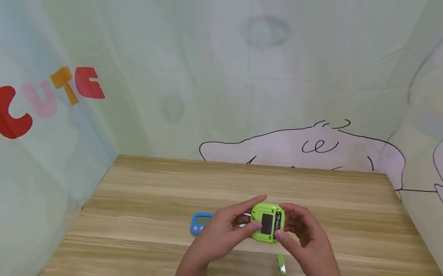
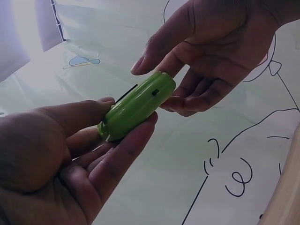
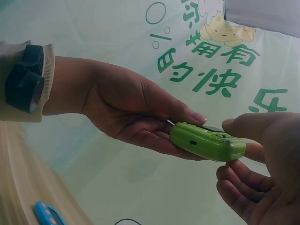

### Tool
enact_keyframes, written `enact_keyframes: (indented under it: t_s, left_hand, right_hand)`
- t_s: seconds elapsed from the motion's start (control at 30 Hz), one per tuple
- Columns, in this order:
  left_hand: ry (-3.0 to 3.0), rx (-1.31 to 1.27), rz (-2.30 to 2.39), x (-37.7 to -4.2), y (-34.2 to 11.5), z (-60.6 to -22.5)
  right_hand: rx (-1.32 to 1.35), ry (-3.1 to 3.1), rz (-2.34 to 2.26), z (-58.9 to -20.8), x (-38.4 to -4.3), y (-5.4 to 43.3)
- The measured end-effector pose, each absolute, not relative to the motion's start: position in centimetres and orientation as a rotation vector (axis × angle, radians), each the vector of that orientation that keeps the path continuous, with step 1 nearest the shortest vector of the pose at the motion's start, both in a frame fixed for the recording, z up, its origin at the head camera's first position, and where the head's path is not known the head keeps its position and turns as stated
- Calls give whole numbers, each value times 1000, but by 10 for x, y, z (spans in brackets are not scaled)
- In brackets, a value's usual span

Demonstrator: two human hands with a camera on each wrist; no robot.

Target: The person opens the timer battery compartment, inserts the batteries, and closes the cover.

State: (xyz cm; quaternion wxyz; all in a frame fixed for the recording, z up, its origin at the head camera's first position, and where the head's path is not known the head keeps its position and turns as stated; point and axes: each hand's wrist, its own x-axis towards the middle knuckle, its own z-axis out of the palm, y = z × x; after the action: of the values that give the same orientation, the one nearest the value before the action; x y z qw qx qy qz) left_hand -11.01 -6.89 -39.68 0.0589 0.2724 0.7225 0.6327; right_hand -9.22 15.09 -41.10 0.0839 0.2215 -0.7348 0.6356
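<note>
A small green digital timer [image 1: 268, 210] is held back side up above the table. Across its back sit a dark rectangular pad [image 1: 266, 223] and an uncovered slot holding a small cylindrical battery [image 1: 278, 219]. My left hand [image 1: 225, 227] grips the left side, thumb on the back and fingers underneath, as the left wrist view also shows. My right hand [image 1: 312, 249] pinches the right side, its thumb by the battery's near end. In the right wrist view the timer's green edge [image 3: 206, 144] lies between both hands. A narrow green battery cover [image 1: 281, 265] lies on the table below.
A blue digital timer [image 1: 201, 223] with a grey screen and pink buttons rests on the wood-grain table [image 1: 144, 193], partly hidden behind my left hand. Printed cloth walls [image 1: 195, 81] stand at the back and both sides. A dark wrist camera [image 3: 29, 79] is strapped to my left sleeve.
</note>
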Motion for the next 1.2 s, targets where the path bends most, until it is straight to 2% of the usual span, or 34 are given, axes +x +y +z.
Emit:
enact_keyframes:
  t_s: [0.83, 1.03, 1.2]
  left_hand:
    - [2114, 765, 1984, -109, -74, -395]
    - [2133, 764, 1982, -108, -75, -393]
    - [2134, 783, 1985, -109, -76, -394]
  right_hand:
    - [884, -2299, 1766, -435, -88, 165]
    - [758, -2462, 1575, -461, -94, 173]
    - [778, -2506, 1516, -490, -106, 180]
